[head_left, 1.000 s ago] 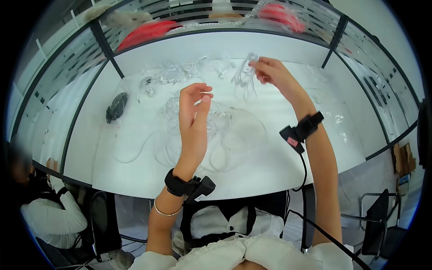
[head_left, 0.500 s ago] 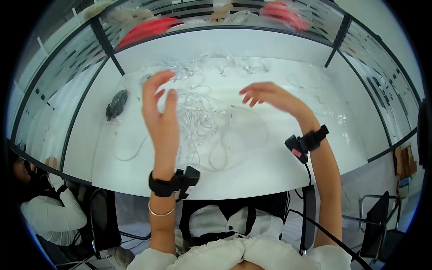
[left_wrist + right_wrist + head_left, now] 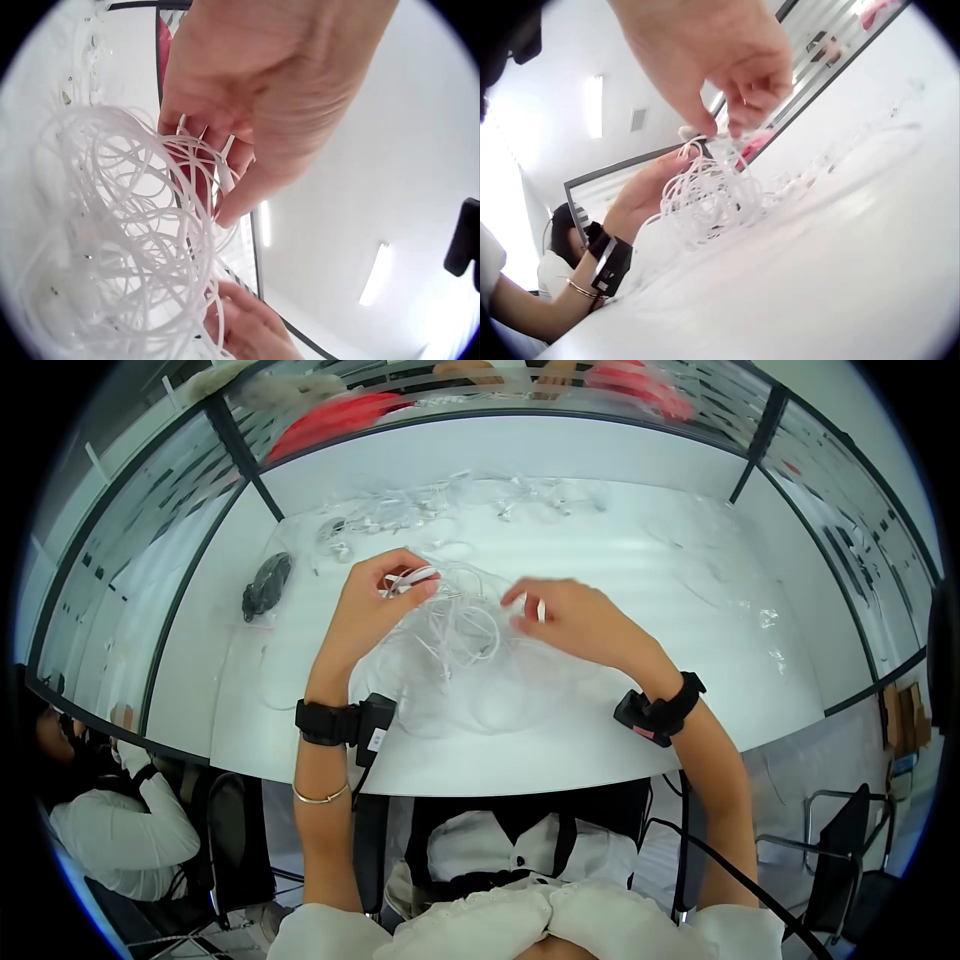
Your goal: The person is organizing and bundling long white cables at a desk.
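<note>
While the left hand [image 3: 368,615] pinches strands of the white cable tangle [image 3: 465,635] between the far and near edges of the table [image 3: 600,720], the right hand [image 3: 580,624] hangs loosely parted beside it.

Plastic cables [image 3: 709,206], smooth tabletop [image 3: 817,277]

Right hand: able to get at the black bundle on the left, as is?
Probably not straight across: the left hand, holding white cable, and the cable tangle sit between the right hand and the black bundle. Going over them might work.
</note>
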Available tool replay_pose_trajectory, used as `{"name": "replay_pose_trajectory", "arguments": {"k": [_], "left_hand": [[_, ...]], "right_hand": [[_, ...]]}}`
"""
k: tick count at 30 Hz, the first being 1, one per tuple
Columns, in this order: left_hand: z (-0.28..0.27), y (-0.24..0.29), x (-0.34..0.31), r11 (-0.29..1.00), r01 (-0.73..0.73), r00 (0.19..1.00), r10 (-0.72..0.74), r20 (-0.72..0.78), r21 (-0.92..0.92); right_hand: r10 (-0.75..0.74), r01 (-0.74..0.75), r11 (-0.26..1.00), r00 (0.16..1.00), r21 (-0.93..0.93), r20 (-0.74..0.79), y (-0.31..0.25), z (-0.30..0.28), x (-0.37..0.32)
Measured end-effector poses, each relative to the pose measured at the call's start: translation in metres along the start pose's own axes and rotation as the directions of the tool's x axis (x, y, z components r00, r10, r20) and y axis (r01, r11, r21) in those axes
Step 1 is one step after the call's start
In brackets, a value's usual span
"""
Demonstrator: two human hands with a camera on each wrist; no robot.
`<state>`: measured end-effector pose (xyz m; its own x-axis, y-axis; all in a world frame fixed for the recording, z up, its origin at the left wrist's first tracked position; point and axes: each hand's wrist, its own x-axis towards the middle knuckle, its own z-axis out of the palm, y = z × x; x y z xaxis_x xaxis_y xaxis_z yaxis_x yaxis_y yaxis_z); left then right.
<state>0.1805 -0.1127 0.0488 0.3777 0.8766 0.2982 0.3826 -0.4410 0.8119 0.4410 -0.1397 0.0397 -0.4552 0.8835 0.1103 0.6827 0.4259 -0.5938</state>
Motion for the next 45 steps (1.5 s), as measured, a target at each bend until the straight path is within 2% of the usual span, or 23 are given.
{"name": "replay_pose_trajectory", "arguments": {"k": [1,2,5,7,9,10,14,17,18,21,25,27,29,31,32,35,36,37,39,41,43,44,45], "left_hand": [[0.003,0.001,-0.002,0.998,-0.038,0.999,0.039,0.013,-0.058],[0.007,0.004,-0.004,0.976,-0.014,0.999,0.023,0.037,-0.217],[0.015,0.019,-0.01,0.909,0.053,0.998,-0.034,0.054,-0.413],[0.016,0.024,-0.012,0.894,0.068,0.997,-0.051,0.051,-0.444],[0.015,0.023,-0.013,0.888,0.068,0.998,-0.059,0.032,-0.454],[0.013,0.021,-0.013,0.907,0.041,0.999,-0.05,-0.01,-0.419],[0.007,0.007,-0.01,0.986,-0.094,0.984,0.071,-0.166,-0.136],[0.009,0.007,-0.008,0.938,-0.175,0.922,0.049,-0.383,-0.3],[0.008,0.01,-0.009,0.932,-0.197,0.888,0.039,-0.458,-0.303],[0.001,0.005,-0.011,0.941,-0.216,0.796,0.015,-0.606,-0.261],[0.014,0.0,-0.01,0.942,-0.258,0.788,0.077,-0.611,-0.214],[0.021,0.005,-0.011,0.939,-0.184,0.868,0.017,-0.497,-0.289],[0.032,0.01,-0.008,0.924,-0.176,0.926,0.039,-0.375,-0.339],[0.041,0.006,-0.01,0.971,-0.235,0.943,0.238,-0.232,0.04],[0.045,0.005,-0.01,0.933,-0.281,0.94,0.315,-0.133,0.224],[0.046,0.005,-0.01,0.975,-0.107,0.982,0.134,-0.135,0.193],[0.045,0.009,-0.011,0.977,-0.116,0.948,0.163,-0.273,0.182],[0.041,0.008,-0.009,0.955,-0.111,0.893,0.217,-0.395,0.273],[0.025,0.005,-0.01,0.969,-0.124,0.795,0.225,-0.563,0.212],[0.014,-0.002,-0.011,0.992,-0.125,0.667,0.09,-0.74,0.008],[0.003,-0.007,-0.012,0.983,-0.162,0.608,0.03,-0.793,-0.087],[0.0,-0.006,-0.014,0.977,-0.181,0.574,0.01,-0.819,-0.114],[-0.002,-0.006,-0.015,0.969,-0.202,0.536,-0.011,-0.844,-0.141]], "right_hand": [[-0.011,0.025,0.992,0.993,0.121,-0.118,-0.015,-0.005,0.002],[0.003,0.056,0.969,0.971,0.241,-0.238,-0.025,-0.005,0.003],[-0.165,0.268,0.927,0.92,0.264,-0.356,-0.025,0.009,0.01],[-0.199,0.281,0.925,0.932,0.258,-0.303,-0.022,0.006,0.01],[-0.269,0.366,0.91,0.879,0.194,-0.394,-0.016,0.005,0.009],[-0.245,0.368,0.897,0.875,0.245,-0.418,-0.015,0.004,0.009],[-0.123,0.242,0.79,0.963,0.563,-0.24,-0.011,-0.006,0.005],[-0.01,0.138,0.821,0.974,0.555,-0.228,-0.009,-0.019,0.0],[0.001,0.172,0.811,0.955,0.56,-0.295,-0.009,-0.02,-0.002],[0.063,0.151,0.8,0.941,0.58,-0.332,-0.005,-0.032,-0.006],[0.025,0.183,0.773,0.948,0.607,-0.317,-0.008,-0.031,-0.01],[0.059,0.17,0.772,0.94,0.612,-0.336,-0.004,-0.032,-0.013],[0.132,0.221,0.828,0.817,0.516,-0.561,0.006,-0.032,-0.008],[0.107,0.203,0.929,0.654,0.31,-0.749,0.022,-0.034,-0.004],[0.075,0.17,0.964,0.56,0.203,-0.825,0.027,-0.035,-0.004],[-0.064,0.07,0.997,0.444,-0.037,-0.894,0.02,-0.041,-0.011],[-0.084,0.037,0.996,0.434,-0.076,-0.897,0.024,-0.042,-0.011],[-0.09,0.057,0.996,0.467,-0.072,-0.88,0.026,-0.042,-0.012],[-0.108,0.099,0.993,0.528,-0.065,-0.842,0.027,-0.043,-0.012],[-0.043,-0.024,0.997,0.562,-0.068,-0.826,0.029,-0.043,-0.013],[0.092,-0.041,0.996,0.536,0.083,-0.839,0.032,-0.048,-0.014],[0.182,0.151,0.939,0.539,0.308,-0.822,0.043,-0.05,-0.012],[0.256,0.187,0.879,0.593,0.439,-0.764,0.042,-0.054,-0.015]]}}
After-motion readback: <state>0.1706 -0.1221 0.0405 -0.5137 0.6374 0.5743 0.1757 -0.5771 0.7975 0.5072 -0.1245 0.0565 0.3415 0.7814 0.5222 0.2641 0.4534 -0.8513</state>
